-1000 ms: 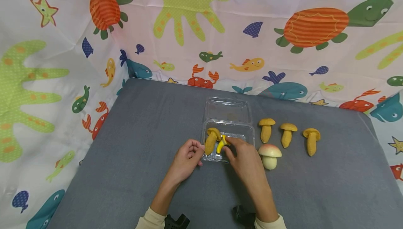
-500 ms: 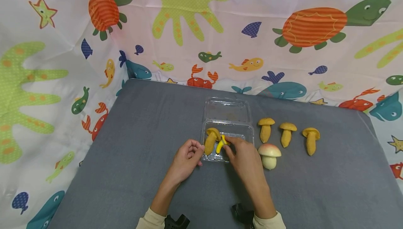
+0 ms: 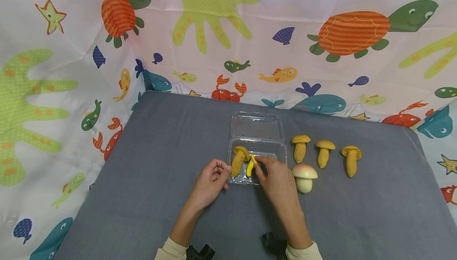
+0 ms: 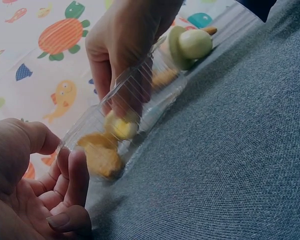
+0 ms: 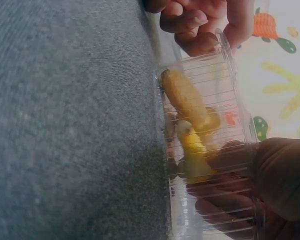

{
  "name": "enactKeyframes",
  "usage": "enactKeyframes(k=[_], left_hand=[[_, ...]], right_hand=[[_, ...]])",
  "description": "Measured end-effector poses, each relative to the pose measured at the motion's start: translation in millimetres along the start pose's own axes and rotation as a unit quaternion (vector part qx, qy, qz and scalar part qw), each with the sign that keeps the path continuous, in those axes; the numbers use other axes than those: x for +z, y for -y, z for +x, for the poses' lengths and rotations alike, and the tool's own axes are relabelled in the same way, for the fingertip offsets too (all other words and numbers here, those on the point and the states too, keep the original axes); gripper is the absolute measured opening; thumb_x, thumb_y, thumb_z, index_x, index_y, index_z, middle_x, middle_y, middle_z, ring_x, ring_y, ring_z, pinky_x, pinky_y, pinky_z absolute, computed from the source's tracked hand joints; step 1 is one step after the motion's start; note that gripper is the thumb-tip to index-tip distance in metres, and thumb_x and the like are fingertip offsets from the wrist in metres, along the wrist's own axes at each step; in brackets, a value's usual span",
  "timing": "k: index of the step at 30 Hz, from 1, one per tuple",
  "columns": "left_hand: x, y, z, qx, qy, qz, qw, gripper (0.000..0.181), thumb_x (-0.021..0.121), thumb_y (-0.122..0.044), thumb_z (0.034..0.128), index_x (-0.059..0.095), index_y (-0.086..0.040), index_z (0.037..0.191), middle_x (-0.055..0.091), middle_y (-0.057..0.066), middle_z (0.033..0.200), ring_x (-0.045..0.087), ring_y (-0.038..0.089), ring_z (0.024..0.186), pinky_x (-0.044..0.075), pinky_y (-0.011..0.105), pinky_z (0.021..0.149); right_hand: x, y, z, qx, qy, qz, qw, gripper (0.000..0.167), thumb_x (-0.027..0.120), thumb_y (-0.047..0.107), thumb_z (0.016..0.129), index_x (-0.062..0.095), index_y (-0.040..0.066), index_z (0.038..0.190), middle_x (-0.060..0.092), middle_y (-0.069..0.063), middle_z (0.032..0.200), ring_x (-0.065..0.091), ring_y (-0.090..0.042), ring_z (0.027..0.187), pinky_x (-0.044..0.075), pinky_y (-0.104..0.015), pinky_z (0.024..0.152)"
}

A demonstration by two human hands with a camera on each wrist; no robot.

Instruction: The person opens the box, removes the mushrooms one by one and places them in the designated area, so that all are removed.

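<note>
A clear plastic clamshell box [image 3: 258, 145] lies open on the grey cloth, its lid folded back. At its left wall, my left hand [image 3: 212, 182] pinches the rim between thumb and fingers; the left wrist view shows this hand [image 4: 45, 175] close up. Inside, a brown-yellow toy mushroom [image 3: 238, 162] lies along the left side. Beside it, my right hand [image 3: 280, 180] holds a small bright yellow piece [image 3: 250, 166] by its upper end, inside the box. That yellow piece [image 5: 194, 155] looks mushroom-like in the right wrist view, with a pale tip; the fingers partly hide it.
Right of the box stand three brown-yellow mushrooms [image 3: 300, 149] in a row. A larger pale mushroom [image 3: 304, 178] with a reddish cap lies close to the box's right front corner. A sea-animal print curtain [image 3: 207, 33] rises behind the table [image 3: 171, 133].
The yellow piece has turned slightly in the right hand's fingers, within the box. Both hands otherwise stay in place, and the head view has shifted a little.
</note>
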State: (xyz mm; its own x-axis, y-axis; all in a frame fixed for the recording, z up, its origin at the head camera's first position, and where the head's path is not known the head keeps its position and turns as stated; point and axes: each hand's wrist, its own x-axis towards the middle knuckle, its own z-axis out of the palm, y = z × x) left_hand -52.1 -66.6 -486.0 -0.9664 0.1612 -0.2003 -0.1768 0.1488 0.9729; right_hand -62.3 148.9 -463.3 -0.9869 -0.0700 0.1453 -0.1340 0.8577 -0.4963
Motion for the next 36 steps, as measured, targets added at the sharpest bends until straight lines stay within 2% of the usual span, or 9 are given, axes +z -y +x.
enactKeyframes(k=[18,24,27,31,36], left_hand=[[0.3,0.0,-0.8,-0.001,0.001,-0.012,0.9999,0.02,0.067,-0.025,0.1069,0.062,-0.006,0.11,0.065,0.012,0.092,0.065,0.021,0.068,0.054,0.029,0.064],[0.1,-0.1,-0.8,-0.002,-0.001,-0.016,0.9999,0.019,0.067,-0.024,0.1069,0.062,-0.006,0.109,0.065,0.011,0.09,0.065,0.02,0.067,0.052,0.026,0.064],[-0.3,-0.6,-0.9,-0.003,-0.001,-0.016,0.9999,0.019,0.067,-0.024,0.1069,0.062,-0.006,0.109,0.065,0.01,0.09,0.066,0.02,0.067,0.053,0.026,0.064],[-0.5,-0.9,-0.9,-0.004,0.001,-0.015,0.9999,0.019,0.066,-0.024,0.1072,0.062,-0.006,0.11,0.065,0.01,0.091,0.066,0.021,0.068,0.053,0.027,0.064],[-0.4,-1.4,-1.0,-0.004,0.003,-0.012,0.9999,0.019,0.066,-0.024,0.1073,0.061,-0.006,0.111,0.065,0.011,0.092,0.066,0.021,0.069,0.053,0.027,0.065]], right_hand=[[-2,0,-1.2,-0.003,-0.034,0.023,0.9991,0.024,0.077,0.013,0.098,0.078,0.008,0.122,0.078,-0.013,0.114,0.077,-0.033,0.093,0.062,-0.05,0.075],[-9,1,-0.7,-0.016,-0.053,0.038,0.9977,0.024,0.077,0.011,0.098,0.077,0.008,0.123,0.078,-0.012,0.114,0.073,-0.027,0.079,0.059,-0.046,0.069],[-14,2,-0.6,-0.02,-0.058,0.048,0.9969,0.026,0.078,0.01,0.098,0.077,0.008,0.124,0.077,-0.012,0.116,0.074,-0.027,0.083,0.06,-0.045,0.072],[-22,3,-0.4,-0.018,-0.064,0.056,0.9962,0.027,0.078,0.01,0.097,0.077,0.01,0.124,0.077,-0.01,0.118,0.076,-0.029,0.102,0.062,-0.047,0.082],[-32,3,-0.7,-0.013,-0.076,0.063,0.995,0.027,0.077,0.009,0.098,0.076,0.011,0.125,0.077,-0.009,0.121,0.075,-0.03,0.109,0.061,-0.05,0.087]])
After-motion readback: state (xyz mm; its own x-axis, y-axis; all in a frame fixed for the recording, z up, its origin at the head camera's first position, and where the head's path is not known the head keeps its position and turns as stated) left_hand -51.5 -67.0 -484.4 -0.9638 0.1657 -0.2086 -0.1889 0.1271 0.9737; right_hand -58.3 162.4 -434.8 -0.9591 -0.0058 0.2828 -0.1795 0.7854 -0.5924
